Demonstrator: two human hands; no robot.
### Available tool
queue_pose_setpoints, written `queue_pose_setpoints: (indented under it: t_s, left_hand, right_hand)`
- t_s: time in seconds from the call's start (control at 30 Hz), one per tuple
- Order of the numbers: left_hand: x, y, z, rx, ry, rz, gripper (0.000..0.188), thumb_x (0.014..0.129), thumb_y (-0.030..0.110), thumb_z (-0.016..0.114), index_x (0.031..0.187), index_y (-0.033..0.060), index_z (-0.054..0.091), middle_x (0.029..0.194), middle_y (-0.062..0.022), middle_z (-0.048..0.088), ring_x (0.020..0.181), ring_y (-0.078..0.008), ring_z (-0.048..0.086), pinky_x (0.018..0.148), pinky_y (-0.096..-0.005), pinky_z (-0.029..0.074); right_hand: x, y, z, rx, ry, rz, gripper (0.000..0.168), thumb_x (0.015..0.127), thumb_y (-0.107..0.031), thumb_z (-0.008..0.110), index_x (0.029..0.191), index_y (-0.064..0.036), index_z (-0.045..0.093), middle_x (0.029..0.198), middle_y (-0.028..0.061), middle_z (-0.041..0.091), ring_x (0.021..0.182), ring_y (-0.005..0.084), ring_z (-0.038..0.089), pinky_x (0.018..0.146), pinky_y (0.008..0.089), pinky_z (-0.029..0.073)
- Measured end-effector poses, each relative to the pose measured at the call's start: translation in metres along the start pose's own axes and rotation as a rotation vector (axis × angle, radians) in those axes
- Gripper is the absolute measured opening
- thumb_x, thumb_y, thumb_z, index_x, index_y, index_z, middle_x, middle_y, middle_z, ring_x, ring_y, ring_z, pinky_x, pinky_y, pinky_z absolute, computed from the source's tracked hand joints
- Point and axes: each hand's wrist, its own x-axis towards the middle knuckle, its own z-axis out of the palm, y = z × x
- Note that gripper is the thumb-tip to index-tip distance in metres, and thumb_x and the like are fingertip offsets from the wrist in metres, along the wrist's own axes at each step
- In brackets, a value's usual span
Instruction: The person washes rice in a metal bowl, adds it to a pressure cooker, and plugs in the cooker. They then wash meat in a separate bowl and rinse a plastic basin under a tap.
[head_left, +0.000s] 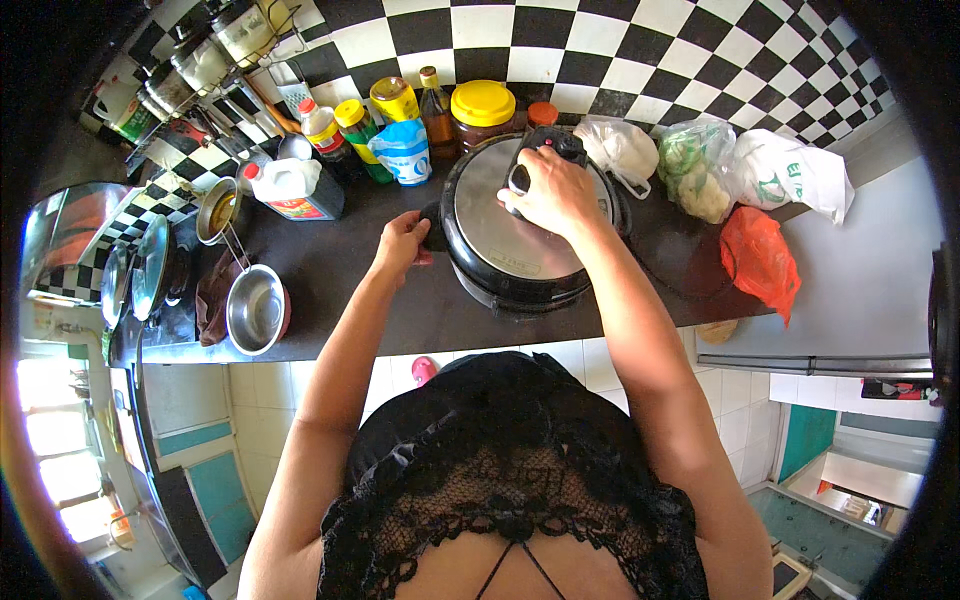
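A round electric pressure cooker (517, 225) with a flat metal lid and black rim stands on the dark countertop (337, 300). My right hand (559, 187) lies on top, its fingers closed round the black lid handle (517, 176). At the cooker's left side, my left hand (405, 244) grips the black side handle (433, 227) between thumb and fingers. The lid sits on the cooker body; whether it is locked cannot be told. A power cord (667, 285) runs over the counter to the right of the cooker.
Bottles and a yellow-lidded jar (482, 105) line the checkered wall. A steel saucepan (256, 311) and a soy sauce jug (300, 191) stand left. Bagged cauliflower (697, 187), a white bag (784, 172) and a red plastic bag (761, 259) lie right.
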Motion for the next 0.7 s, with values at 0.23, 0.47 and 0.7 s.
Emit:
queue_pose_setpoints:
  t_s: [0.23, 0.47, 0.7]
  left_hand:
    - [0.0022, -0.0020, -0.0009, -0.008, -0.019, 0.010, 0.033, 0.092, 0.021, 0.052, 0.120, 0.0028, 0.052, 0.081, -0.0033, 0.060, 0.060, -0.0113, 0.056, 0.053, -0.0277, 0.051]
    - [0.0054, -0.0033, -0.0027, -0.007, -0.044, 0.014, 0.035, 0.092, 0.021, 0.053, 0.121, 0.0027, 0.052, 0.084, -0.0038, 0.061, 0.060, -0.0117, 0.056, 0.055, -0.0284, 0.052]
    - [0.0034, -0.0029, -0.0033, 0.008, -0.025, 0.007, 0.032, 0.092, 0.021, 0.053, 0.119, 0.0043, 0.053, 0.084, -0.0036, 0.060, 0.060, -0.0114, 0.056, 0.055, -0.0279, 0.052]
  right_hand:
    - [0.0032, 0.0055, -0.0037, -0.015, 0.038, -0.041, 0.052, 0.072, -0.044, 0.068, 0.100, -0.001, 0.056, 0.101, 0.0151, 0.059, 0.091, 0.0306, 0.062, 0.077, 0.0406, 0.052]
    - [0.0065, 0.0082, -0.0031, -0.023, -0.023, -0.074, 0.053, 0.072, -0.046, 0.067, 0.099, -0.002, 0.056, 0.099, 0.0150, 0.060, 0.089, 0.0304, 0.062, 0.076, 0.0411, 0.052]
    - [0.0086, 0.0066, -0.0023, -0.056, -0.039, -0.065, 0.053, 0.072, -0.046, 0.067, 0.101, -0.003, 0.056, 0.100, 0.0157, 0.060, 0.090, 0.0304, 0.062, 0.076, 0.0417, 0.052]
